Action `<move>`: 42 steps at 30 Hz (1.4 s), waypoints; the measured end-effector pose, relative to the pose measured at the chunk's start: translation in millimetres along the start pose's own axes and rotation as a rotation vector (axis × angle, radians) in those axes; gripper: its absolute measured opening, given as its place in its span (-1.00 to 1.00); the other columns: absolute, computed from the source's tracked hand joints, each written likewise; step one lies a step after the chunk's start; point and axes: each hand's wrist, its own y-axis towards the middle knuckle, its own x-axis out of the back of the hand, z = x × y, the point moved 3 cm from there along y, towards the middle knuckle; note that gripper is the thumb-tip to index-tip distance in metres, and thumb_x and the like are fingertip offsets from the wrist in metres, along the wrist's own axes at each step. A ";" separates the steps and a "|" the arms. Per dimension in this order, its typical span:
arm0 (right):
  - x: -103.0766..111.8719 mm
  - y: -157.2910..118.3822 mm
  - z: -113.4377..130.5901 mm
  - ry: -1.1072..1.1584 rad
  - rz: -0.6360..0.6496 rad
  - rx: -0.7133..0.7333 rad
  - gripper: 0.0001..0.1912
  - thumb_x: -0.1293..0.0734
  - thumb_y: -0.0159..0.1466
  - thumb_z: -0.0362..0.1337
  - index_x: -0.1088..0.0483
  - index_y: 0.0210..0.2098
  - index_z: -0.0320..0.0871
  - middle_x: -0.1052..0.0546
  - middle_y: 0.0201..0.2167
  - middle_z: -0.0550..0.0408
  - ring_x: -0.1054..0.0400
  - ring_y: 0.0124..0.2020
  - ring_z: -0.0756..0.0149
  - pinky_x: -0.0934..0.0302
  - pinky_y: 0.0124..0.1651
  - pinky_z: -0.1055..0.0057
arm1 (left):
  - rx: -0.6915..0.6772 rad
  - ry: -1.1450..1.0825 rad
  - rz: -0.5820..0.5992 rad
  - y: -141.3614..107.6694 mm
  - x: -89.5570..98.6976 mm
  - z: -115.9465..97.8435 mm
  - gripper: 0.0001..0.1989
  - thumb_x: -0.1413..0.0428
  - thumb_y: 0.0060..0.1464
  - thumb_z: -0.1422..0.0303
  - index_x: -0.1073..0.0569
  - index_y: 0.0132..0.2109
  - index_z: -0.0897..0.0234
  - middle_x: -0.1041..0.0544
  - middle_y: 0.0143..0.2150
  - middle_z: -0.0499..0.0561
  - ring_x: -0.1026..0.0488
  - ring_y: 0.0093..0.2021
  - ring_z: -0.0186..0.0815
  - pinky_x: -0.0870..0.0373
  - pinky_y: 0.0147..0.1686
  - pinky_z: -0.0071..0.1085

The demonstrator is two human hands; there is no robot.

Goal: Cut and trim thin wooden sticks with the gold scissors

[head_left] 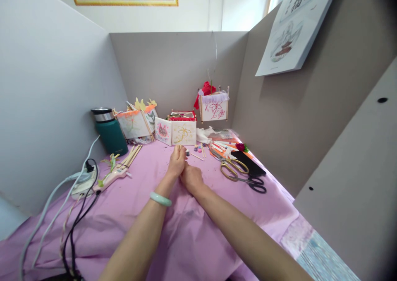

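Observation:
My left hand [177,161], with a pale green bangle [160,199] on its wrist, is closed with the fingertips pinched together. Against it my right hand [191,177] is also closed, its fingers curled in. Whatever the two hands hold between them is hidden or too small to make out. Just beyond my fingers stand white square panels, one with a yellow flower design [183,133] and one with a pink motif [163,130]. Small coloured bits [197,148] and a thin stick [197,157] lie right of my fingertips.
Scissors with gold handles [234,168] and a black phone [249,163] lie to the right. On the left are a green bottle [111,135], a pink heating tool [113,177], wooden sticks [132,154] and cables. A flower-decorated lantern [214,107] hangs at the back; grey partitions surround the table.

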 end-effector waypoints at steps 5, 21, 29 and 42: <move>7.1 -2.4 -9.5 0.168 0.013 0.096 -0.65 -0.05 0.38 -0.13 -0.35 -0.10 -0.16 -0.57 -0.28 0.00 -0.45 -0.28 0.26 -0.11 -0.32 0.46 | 0.011 -0.099 0.180 0.6 5.3 -4.6 -0.73 0.07 0.17 0.17 -0.21 -0.41 0.23 -0.20 -0.53 -0.15 -0.23 -0.51 -0.43 -0.31 -0.37 -0.45; 5.1 3.3 -6.3 0.142 -0.007 0.027 -0.62 -0.13 0.35 -0.02 -0.42 -0.20 -0.16 -0.58 -0.33 0.00 -0.45 -0.31 0.27 -0.04 -0.38 0.47 | 0.136 -0.112 0.093 -0.5 10.0 -17.6 -0.88 0.04 0.09 0.32 -0.27 -0.38 0.26 -0.34 -0.47 -0.11 -0.34 -0.47 -0.42 -0.31 -0.39 -0.45; 2.3 3.2 -6.0 0.119 0.025 0.056 -0.58 -0.08 0.36 -0.02 -0.41 -0.15 -0.17 -0.58 -0.27 -0.04 -0.46 -0.28 0.25 -0.08 -0.35 0.46 | 0.067 -0.138 0.107 -2.7 6.0 -14.4 -0.79 0.07 0.17 0.20 -0.28 -0.31 0.24 -0.21 -0.55 -0.15 -0.19 -0.54 -0.44 -0.18 -0.53 -0.50; 1.5 3.5 -2.7 0.062 0.020 0.062 -0.60 -0.09 0.36 -0.05 -0.37 -0.08 -0.18 -0.58 -0.27 -0.05 -0.48 -0.27 0.17 -0.16 -0.31 0.41 | 0.108 -0.333 0.143 -5.5 7.2 -13.2 -0.68 -0.02 0.13 0.12 -0.23 -0.43 0.27 -0.21 -0.56 -0.15 -0.14 -0.61 -0.51 -0.12 -0.61 -0.57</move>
